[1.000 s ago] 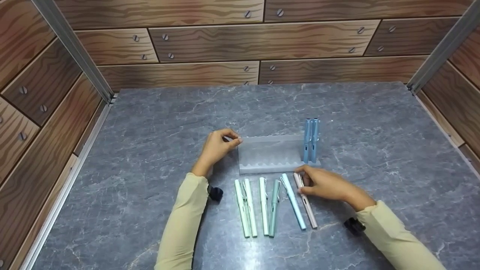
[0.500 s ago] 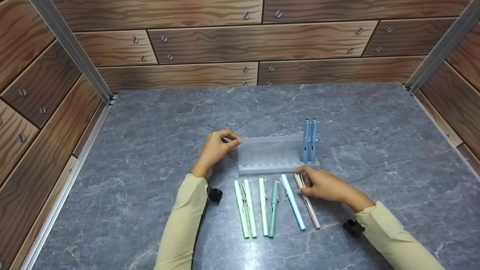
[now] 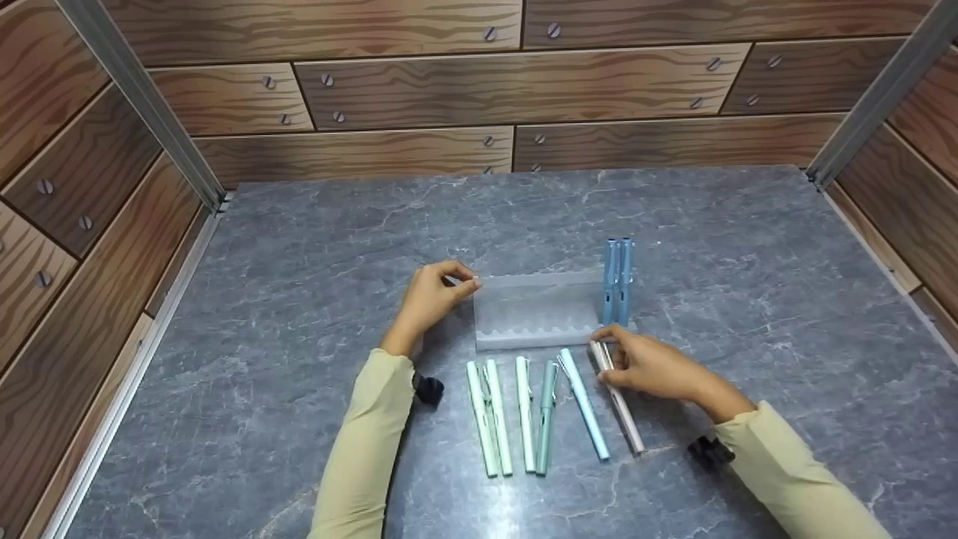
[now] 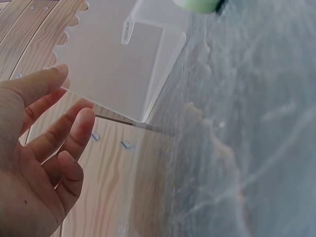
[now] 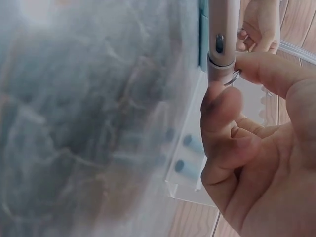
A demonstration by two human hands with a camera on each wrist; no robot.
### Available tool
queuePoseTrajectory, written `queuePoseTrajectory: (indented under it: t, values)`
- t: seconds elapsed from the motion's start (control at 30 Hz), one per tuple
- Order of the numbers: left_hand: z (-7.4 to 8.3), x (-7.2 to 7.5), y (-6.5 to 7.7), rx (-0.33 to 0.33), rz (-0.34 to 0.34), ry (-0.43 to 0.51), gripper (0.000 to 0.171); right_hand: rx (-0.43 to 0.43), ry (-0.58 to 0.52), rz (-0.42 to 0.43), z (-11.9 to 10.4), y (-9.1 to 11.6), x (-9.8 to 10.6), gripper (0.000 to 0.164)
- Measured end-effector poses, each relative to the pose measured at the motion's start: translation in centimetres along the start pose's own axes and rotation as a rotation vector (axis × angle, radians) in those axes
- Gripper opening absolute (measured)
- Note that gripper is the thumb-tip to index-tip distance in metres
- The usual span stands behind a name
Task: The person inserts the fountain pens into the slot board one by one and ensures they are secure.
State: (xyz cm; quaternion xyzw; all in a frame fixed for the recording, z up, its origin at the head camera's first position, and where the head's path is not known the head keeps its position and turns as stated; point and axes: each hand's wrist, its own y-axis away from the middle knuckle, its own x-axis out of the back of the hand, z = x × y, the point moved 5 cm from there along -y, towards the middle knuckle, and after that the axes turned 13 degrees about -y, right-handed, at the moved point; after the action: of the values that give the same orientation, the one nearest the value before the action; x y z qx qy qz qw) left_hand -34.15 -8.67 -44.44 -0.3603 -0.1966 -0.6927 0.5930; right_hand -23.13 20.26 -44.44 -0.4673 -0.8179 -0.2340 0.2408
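My left hand (image 3: pixel 435 297) pinches the upper left corner of a clear acrylic pen rack (image 3: pixel 535 308) between thumb and forefinger, the other fingers loosely bent in the left wrist view. Two blue pens (image 3: pixel 617 288) stand side by side in the rack's right end. Just in front of that end, my right hand (image 3: pixel 658 367) grips a pinkish-grey pen (image 3: pixel 627 421) near its clip end, thumb and fingers around it. The pen slants, its far end higher by the rack's front lip. In the right wrist view the pen's barrel (image 5: pixel 224 29) rises out of the fingers.
In front of the rack lie several pens: a light green pair (image 3: pixel 490 419), another light green pen (image 3: pixel 525 415), a teal pen (image 3: pixel 547 419) and a light blue pen (image 3: pixel 585 404). Wood-patterned walls (image 3: pixel 516 82) bound the grey marbled table (image 3: pixel 337 247) at back and sides.
The right hand has lifted the clip end of the pinkish-grey pen slightly, and the pen's near end has shifted a little right. The left hand stays at the rack's corner.
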Motion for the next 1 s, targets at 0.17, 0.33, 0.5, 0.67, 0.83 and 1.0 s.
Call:
queuePoseTrajectory:
  t: [0.17,0.33,0.5,0.67,0.83,1.0]
  values:
    - [0.0,0.0,0.1,-0.002,0.014,0.001,0.014,0.007,0.014,0.037,-0.4,0.1,0.5,0.055]
    - [0.1,0.0,0.1,0.0,0.014,0.002,0.015,0.022,0.005,0.081,-0.7,0.1,1.0,0.054]
    - [0.2,0.0,0.1,-0.003,0.017,-0.006,0.015,0.022,-0.009,0.119,-1.0,0.2,1.5,0.052]
    - [0.3,0.1,0.1,-0.01,0.026,-0.011,0.014,0.014,-0.038,0.15,-1.5,0.2,1.9,0.052]
    - [0.1,0.0,0.0,-0.005,0.019,-0.008,0.014,0.081,-0.067,0.204,-2.2,0.0,2.4,0.053]
    - [0.1,0.0,0.0,-0.015,0.006,-0.007,0.015,0.127,-0.066,0.242,-2.8,-0.2,2.5,0.053]
